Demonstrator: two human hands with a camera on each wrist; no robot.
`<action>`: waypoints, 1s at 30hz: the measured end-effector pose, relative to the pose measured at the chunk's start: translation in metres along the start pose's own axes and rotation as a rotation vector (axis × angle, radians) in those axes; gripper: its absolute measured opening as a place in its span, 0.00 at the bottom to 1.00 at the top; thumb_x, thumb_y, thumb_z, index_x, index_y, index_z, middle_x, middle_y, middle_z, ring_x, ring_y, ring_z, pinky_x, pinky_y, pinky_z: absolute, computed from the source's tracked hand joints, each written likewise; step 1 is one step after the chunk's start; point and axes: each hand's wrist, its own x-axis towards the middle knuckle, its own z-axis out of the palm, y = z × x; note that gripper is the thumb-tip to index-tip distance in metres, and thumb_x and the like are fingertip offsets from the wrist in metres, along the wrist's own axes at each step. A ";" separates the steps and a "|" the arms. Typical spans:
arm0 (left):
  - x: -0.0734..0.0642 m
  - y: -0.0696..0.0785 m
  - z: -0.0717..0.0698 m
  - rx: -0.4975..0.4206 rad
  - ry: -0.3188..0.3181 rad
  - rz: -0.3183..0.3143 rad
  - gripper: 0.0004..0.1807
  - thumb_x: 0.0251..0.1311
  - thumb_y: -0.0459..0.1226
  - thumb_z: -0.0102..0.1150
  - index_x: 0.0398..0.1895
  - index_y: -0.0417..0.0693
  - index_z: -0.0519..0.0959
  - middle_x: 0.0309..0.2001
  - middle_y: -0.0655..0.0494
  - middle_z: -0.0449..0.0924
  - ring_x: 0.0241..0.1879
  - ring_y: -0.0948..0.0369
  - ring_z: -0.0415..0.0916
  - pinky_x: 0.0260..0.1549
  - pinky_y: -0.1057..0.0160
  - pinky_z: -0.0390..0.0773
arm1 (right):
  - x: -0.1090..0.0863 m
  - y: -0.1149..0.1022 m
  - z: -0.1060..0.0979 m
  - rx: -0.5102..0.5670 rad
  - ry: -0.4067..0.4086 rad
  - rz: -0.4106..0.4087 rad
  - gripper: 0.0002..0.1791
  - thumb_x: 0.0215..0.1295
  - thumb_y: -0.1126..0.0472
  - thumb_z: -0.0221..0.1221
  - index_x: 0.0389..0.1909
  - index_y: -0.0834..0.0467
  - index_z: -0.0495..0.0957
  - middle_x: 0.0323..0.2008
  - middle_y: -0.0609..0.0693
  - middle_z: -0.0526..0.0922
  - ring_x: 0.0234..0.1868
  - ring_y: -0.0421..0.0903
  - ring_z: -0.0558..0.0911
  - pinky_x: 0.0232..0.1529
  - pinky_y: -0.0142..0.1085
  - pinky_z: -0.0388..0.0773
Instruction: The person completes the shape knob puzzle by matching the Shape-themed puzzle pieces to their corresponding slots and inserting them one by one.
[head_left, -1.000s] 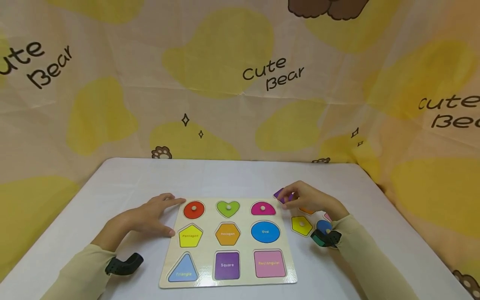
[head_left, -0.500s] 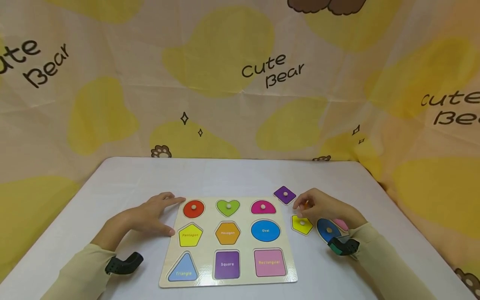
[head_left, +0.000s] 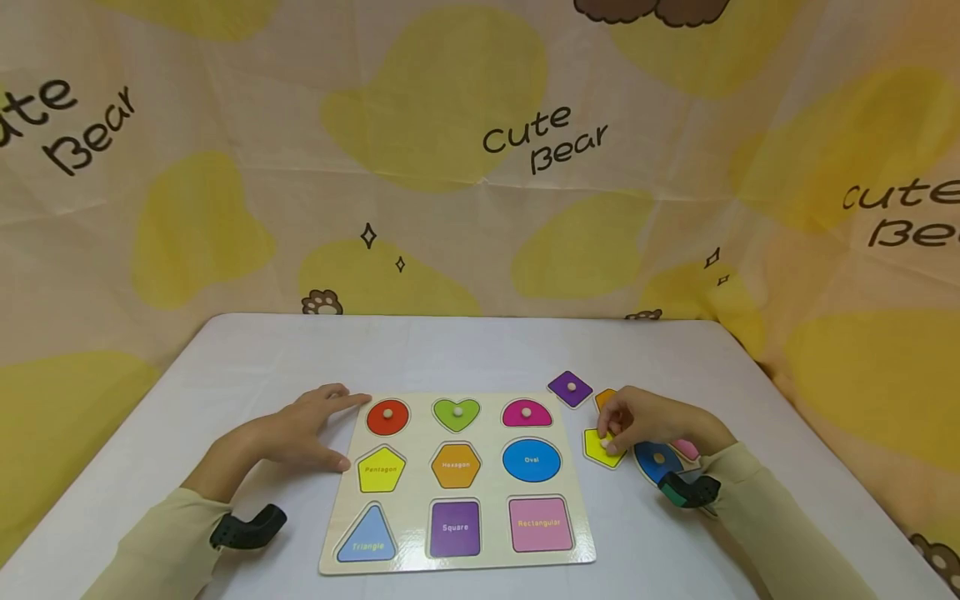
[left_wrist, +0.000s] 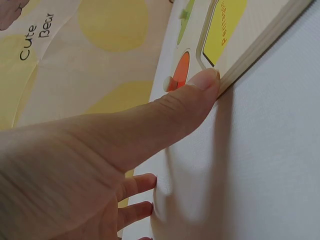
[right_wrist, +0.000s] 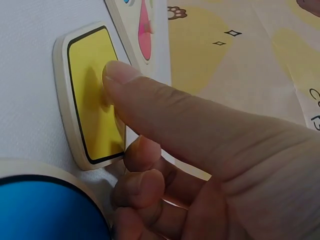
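Observation:
A wooden shape puzzle board [head_left: 412,533] lies flat on the table. My left hand [head_left: 294,429] touches its left edge with extended thumb and index finger; in the left wrist view the thumb [left_wrist: 165,110] presses the board's edge beside the yellow pentagon recess [left_wrist: 227,30]. Right of the board, my right hand [head_left: 656,417] pinches the small knob of a yellow pentagon piece [head_left: 596,450] between thumb and fingers. In the right wrist view this piece [right_wrist: 90,130] appears flat on the table, with the thumb covering much of the knob. Red circle, green heart and pink semicircle pieces fill the board's back row.
A purple diamond piece [head_left: 570,389] lies behind the board's right corner. An orange piece [head_left: 603,398] is partly hidden behind my right hand. Under my right wrist are a blue piece [head_left: 651,462] and a pink piece [head_left: 686,448]. A patterned cloth [head_left: 450,167] hangs behind the table.
My right hand has left the purple diamond, passed over the orange piece and come down onto the yellow pentagon's knob. The left hand has stayed at the board's edge.

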 end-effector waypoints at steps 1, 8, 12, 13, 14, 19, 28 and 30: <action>0.000 0.000 0.000 -0.002 -0.002 -0.003 0.52 0.44 0.52 0.79 0.75 0.52 0.66 0.73 0.29 0.58 0.71 0.29 0.56 0.63 0.24 0.63 | 0.000 0.001 0.000 -0.002 -0.001 0.001 0.08 0.58 0.61 0.73 0.35 0.58 0.84 0.25 0.46 0.73 0.31 0.42 0.73 0.31 0.28 0.71; 0.002 -0.001 0.001 0.002 -0.006 -0.011 0.52 0.44 0.52 0.79 0.75 0.54 0.66 0.73 0.30 0.58 0.71 0.29 0.56 0.63 0.24 0.64 | 0.002 0.005 0.003 -0.001 0.000 0.003 0.07 0.58 0.62 0.72 0.34 0.58 0.85 0.24 0.45 0.72 0.31 0.43 0.73 0.32 0.28 0.70; 0.003 -0.003 0.001 0.009 -0.006 -0.018 0.52 0.43 0.52 0.79 0.75 0.55 0.66 0.74 0.29 0.57 0.71 0.29 0.56 0.63 0.24 0.64 | 0.003 0.005 0.002 -0.001 -0.003 -0.007 0.05 0.58 0.62 0.72 0.33 0.57 0.85 0.24 0.44 0.72 0.31 0.42 0.72 0.32 0.27 0.70; 0.003 -0.003 0.001 0.011 -0.006 -0.020 0.52 0.43 0.53 0.79 0.75 0.55 0.66 0.74 0.29 0.57 0.71 0.29 0.55 0.62 0.24 0.64 | 0.003 0.005 0.002 0.001 -0.004 -0.009 0.05 0.58 0.62 0.72 0.33 0.58 0.86 0.24 0.44 0.72 0.31 0.42 0.72 0.32 0.27 0.70; 0.003 -0.003 0.001 0.014 -0.006 -0.023 0.52 0.43 0.53 0.79 0.75 0.55 0.66 0.74 0.29 0.57 0.71 0.28 0.55 0.62 0.24 0.64 | 0.003 0.005 0.001 0.001 -0.004 -0.009 0.05 0.58 0.63 0.72 0.33 0.57 0.86 0.24 0.45 0.72 0.31 0.42 0.73 0.32 0.27 0.70; 0.003 -0.002 0.001 0.009 -0.008 -0.040 0.53 0.43 0.53 0.79 0.75 0.56 0.66 0.74 0.30 0.57 0.72 0.29 0.55 0.63 0.24 0.64 | 0.003 0.005 -0.002 0.016 0.002 -0.010 0.03 0.59 0.63 0.71 0.33 0.57 0.86 0.25 0.46 0.72 0.31 0.43 0.73 0.32 0.27 0.71; 0.002 -0.001 0.000 0.005 -0.007 -0.033 0.52 0.44 0.52 0.79 0.75 0.56 0.65 0.74 0.30 0.56 0.72 0.29 0.55 0.63 0.24 0.64 | 0.003 0.007 -0.004 0.057 0.026 -0.011 0.04 0.61 0.64 0.69 0.36 0.58 0.87 0.26 0.47 0.72 0.32 0.43 0.74 0.31 0.26 0.73; 0.001 -0.001 0.000 0.003 -0.007 -0.027 0.52 0.44 0.52 0.79 0.75 0.55 0.65 0.74 0.30 0.57 0.72 0.29 0.55 0.63 0.24 0.63 | 0.002 0.006 -0.004 0.068 0.034 -0.010 0.04 0.62 0.63 0.69 0.37 0.59 0.86 0.26 0.47 0.72 0.32 0.43 0.74 0.30 0.26 0.73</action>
